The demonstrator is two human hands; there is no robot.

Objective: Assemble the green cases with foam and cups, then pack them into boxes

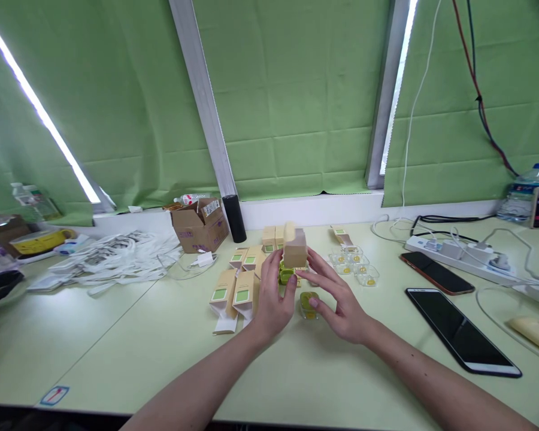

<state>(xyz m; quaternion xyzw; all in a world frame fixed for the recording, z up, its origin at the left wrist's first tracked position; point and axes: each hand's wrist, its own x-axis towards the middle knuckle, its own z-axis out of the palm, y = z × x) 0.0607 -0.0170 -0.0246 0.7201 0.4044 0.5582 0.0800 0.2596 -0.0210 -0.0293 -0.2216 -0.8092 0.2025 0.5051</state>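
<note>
A small beige carton (295,250) with its top flap up is between my two hands. My left hand (273,299) has its fingers along the carton's left side, with the thumb by a green piece (286,274) below it. My right hand (344,305) rests its upper fingers against the carton's right side; its thumb is beside a small clear cup with a green top (309,304) on the table. Several beige cartons with green labels (247,290) stand left of my hands, some with white flaps out. Clear cups with yellow centres (354,261) lie to the right.
A brown cardboard box (200,226) and a black cylinder (235,219) stand at the back, near a pile of white straps (117,260). On the right lie two phones (460,329), a power strip (462,254), cables and a beige mouse (534,333). A flattened carton (341,234) lies behind the cups.
</note>
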